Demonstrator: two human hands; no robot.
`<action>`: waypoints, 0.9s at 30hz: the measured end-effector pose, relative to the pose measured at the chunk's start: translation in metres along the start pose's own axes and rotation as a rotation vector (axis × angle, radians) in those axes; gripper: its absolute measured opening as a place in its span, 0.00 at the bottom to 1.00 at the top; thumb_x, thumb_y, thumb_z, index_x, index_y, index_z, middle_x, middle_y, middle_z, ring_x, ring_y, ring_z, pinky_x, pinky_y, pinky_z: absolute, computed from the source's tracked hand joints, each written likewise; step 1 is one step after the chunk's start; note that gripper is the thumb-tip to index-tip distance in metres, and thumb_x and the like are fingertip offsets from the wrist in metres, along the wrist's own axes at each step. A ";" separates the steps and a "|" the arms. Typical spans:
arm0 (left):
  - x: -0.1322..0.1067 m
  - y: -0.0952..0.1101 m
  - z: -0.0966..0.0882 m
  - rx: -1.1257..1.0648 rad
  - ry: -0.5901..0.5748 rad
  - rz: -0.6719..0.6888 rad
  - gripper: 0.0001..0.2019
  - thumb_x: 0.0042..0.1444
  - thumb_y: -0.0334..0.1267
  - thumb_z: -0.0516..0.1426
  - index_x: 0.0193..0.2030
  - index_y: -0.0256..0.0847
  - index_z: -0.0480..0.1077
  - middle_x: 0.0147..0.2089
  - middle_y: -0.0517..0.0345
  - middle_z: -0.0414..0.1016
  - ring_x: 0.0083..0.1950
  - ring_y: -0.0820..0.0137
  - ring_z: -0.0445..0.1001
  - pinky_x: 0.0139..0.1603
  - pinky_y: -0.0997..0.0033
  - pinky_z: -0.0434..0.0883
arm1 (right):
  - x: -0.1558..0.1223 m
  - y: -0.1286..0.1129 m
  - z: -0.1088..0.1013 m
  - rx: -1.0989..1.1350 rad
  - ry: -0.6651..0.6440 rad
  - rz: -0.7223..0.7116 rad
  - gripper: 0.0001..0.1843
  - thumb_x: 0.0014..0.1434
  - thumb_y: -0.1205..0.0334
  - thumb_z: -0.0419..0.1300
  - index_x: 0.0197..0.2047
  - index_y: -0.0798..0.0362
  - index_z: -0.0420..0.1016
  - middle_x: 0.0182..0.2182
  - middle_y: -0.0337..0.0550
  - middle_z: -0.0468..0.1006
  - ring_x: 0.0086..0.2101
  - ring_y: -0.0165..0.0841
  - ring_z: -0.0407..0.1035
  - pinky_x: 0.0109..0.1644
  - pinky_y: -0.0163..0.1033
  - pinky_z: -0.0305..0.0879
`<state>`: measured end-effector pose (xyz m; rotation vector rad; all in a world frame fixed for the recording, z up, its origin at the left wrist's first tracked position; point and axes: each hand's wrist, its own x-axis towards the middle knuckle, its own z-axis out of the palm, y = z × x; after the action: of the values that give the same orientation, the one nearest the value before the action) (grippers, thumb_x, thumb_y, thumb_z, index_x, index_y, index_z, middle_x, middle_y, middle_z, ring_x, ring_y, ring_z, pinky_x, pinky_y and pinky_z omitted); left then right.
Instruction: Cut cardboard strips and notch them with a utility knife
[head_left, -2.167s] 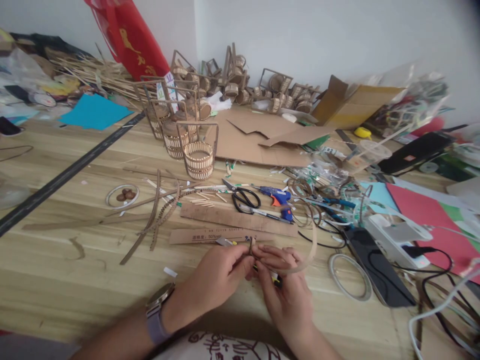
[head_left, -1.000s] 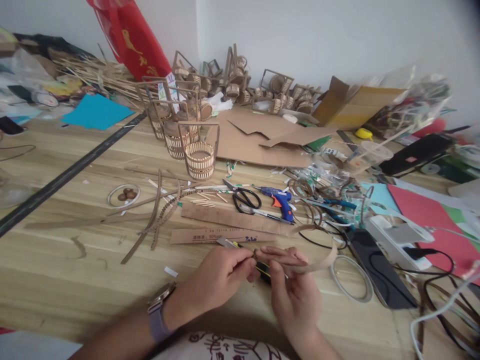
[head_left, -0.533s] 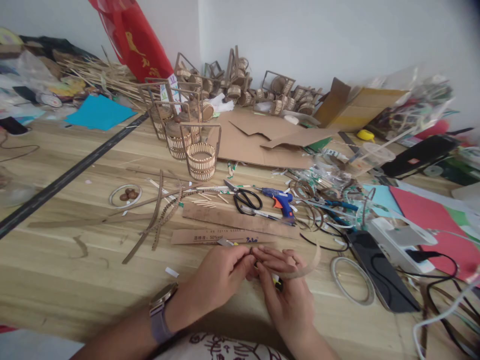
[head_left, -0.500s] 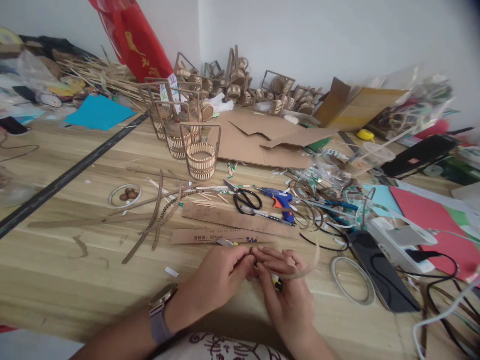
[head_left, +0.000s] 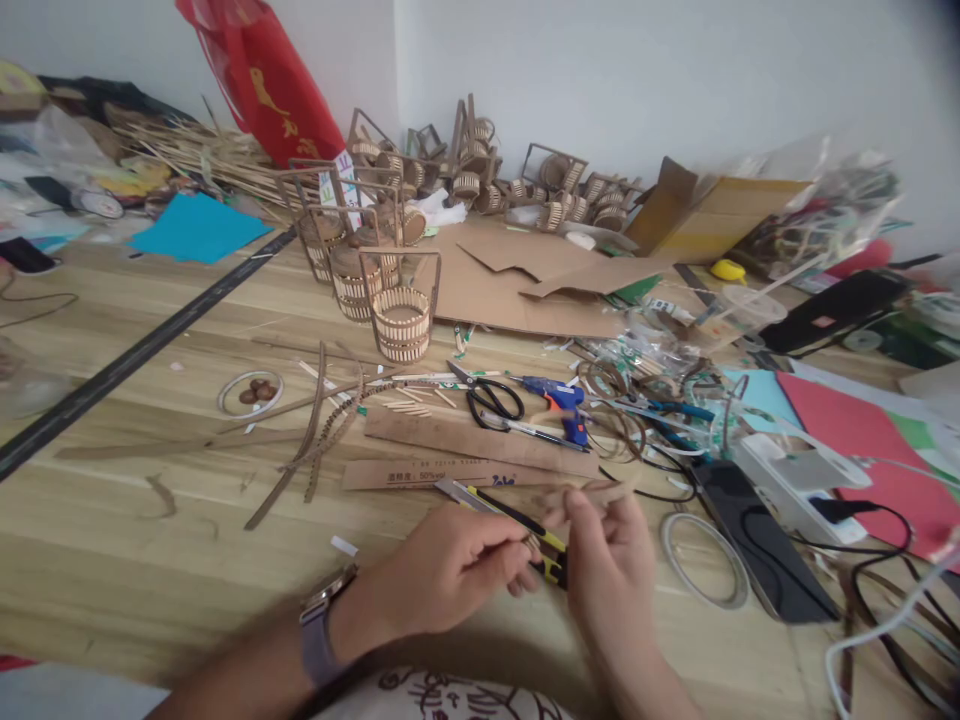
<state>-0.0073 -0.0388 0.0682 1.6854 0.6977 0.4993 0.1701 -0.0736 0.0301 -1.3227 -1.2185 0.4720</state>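
Note:
My left hand (head_left: 461, 560), with a watch (head_left: 328, 590) on the wrist, is closed in a pinch. A small brownish thing shows at its fingertips, too small to name. Apart from it on the right, my right hand (head_left: 611, 570) is closed around a thin tan strip (head_left: 619, 490), blurred by motion and partly hidden by the fingers. Between and beneath the hands lies a yellow-and-black utility knife (head_left: 510, 512), its blade pointing left. Just beyond the knife is a printed cardboard strip (head_left: 416, 474).
Black scissors (head_left: 495, 398) and a blue glue gun (head_left: 562, 400) lie ahead. A small wooden bucket (head_left: 403, 325) with a tall handle stands behind them. To the right are a tape roll (head_left: 705, 560), a phone (head_left: 761, 540) and cables. Curved brown strips (head_left: 289, 470) lie left.
My hands have moved apart, the right one shifting right and up with the strip. Previously they met around the strip. More of the utility knife now shows between them.

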 end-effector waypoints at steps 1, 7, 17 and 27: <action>0.000 0.001 0.001 -0.029 -0.024 -0.003 0.18 0.68 0.43 0.48 0.32 0.38 0.72 0.33 0.53 0.82 0.35 0.70 0.79 0.35 0.76 0.70 | 0.005 0.002 -0.003 0.007 0.048 0.026 0.05 0.67 0.61 0.56 0.38 0.49 0.70 0.26 0.37 0.80 0.24 0.32 0.75 0.28 0.36 0.69; 0.001 -0.002 0.005 -0.099 0.044 -0.147 0.17 0.67 0.48 0.48 0.32 0.40 0.64 0.28 0.57 0.78 0.21 0.76 0.70 0.22 0.80 0.64 | 0.011 0.000 -0.007 -0.013 -0.095 -0.104 0.05 0.65 0.65 0.57 0.35 0.49 0.68 0.31 0.41 0.80 0.27 0.30 0.74 0.27 0.31 0.70; 0.004 -0.005 0.002 0.213 0.161 -0.170 0.14 0.67 0.44 0.48 0.30 0.42 0.64 0.22 0.63 0.70 0.24 0.71 0.69 0.27 0.74 0.61 | 0.006 0.001 -0.007 -0.506 -0.296 -0.689 0.18 0.66 0.70 0.53 0.57 0.48 0.72 0.39 0.46 0.82 0.37 0.37 0.77 0.38 0.41 0.76; 0.003 -0.002 0.004 0.325 0.115 -0.134 0.16 0.69 0.41 0.46 0.30 0.42 0.65 0.22 0.63 0.68 0.26 0.70 0.69 0.30 0.73 0.61 | 0.002 0.004 -0.011 -0.613 -0.338 -0.717 0.18 0.69 0.69 0.51 0.58 0.50 0.73 0.39 0.46 0.80 0.38 0.37 0.74 0.41 0.42 0.75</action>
<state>-0.0030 -0.0392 0.0652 1.9063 1.0114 0.4055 0.1818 -0.0759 0.0300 -1.2023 -2.1150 -0.2311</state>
